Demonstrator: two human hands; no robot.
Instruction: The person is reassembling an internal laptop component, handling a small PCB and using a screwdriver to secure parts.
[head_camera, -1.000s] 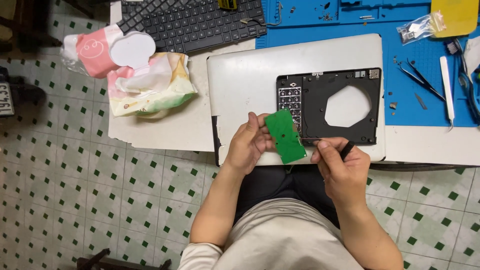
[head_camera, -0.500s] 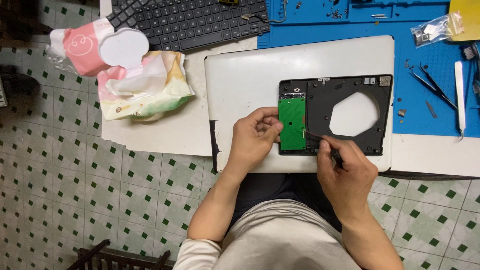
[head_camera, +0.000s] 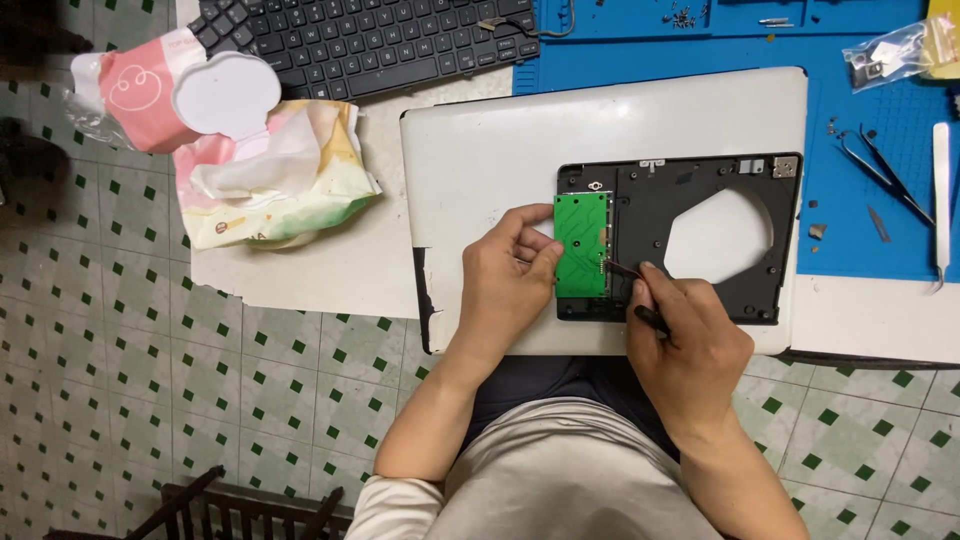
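Observation:
A green circuit board (head_camera: 582, 243) lies flat in the left end of a black hard-drive frame (head_camera: 700, 180) that has a large round cut-out. The frame rests on a white laptop lid (head_camera: 500, 160). My left hand (head_camera: 508, 283) presses its fingers against the board's left edge. My right hand (head_camera: 688, 340) grips a thin dark tool (head_camera: 628, 270) like a pen, its tip touching the board's right edge.
A black keyboard (head_camera: 370, 40) lies at the top. Two wet-wipe packs (head_camera: 250, 170) sit at the left on the white table. A blue work mat (head_camera: 880, 200) at the right carries tweezers (head_camera: 885, 175), a white pry tool (head_camera: 940, 200) and a small plastic bag (head_camera: 890, 50).
The green board was held tilted above the lid's front edge; now it lies flat in the frame. My right hand moved up and left, bringing the tool tip to the board.

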